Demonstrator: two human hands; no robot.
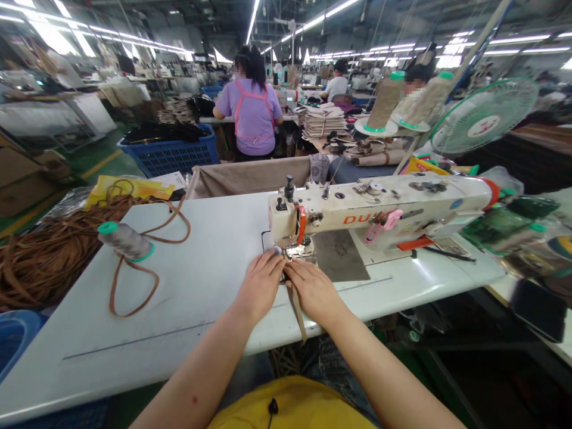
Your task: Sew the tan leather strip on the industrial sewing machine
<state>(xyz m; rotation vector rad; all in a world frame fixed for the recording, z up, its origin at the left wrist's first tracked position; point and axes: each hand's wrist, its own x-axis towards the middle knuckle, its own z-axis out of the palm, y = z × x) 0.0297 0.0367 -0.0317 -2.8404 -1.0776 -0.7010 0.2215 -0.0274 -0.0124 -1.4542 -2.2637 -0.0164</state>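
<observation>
A white sewing machine (330, 205) stands on the pale table. Just in front of its presser foot (300, 250), my left hand (263, 283) and my right hand (311, 289) lie close together, fingertips almost meeting. A narrow tan strap (297, 313) runs from under the fingers and hangs down over the table's front edge. The fingers of both hands are closed on the strap near the needle area. Its end under the fingertips is hidden. A dark grey square sheet (342, 256) lies on the machine bed to the right of my right hand.
On the left lie a grey thread cone (129, 241), a looped brown strip (134, 292) and a heap of brown strips (58, 250). A fan (485, 122) and thread cones (386, 104) stand behind the machine. A person in purple (254, 113) sits ahead beside a blue basket (170, 149).
</observation>
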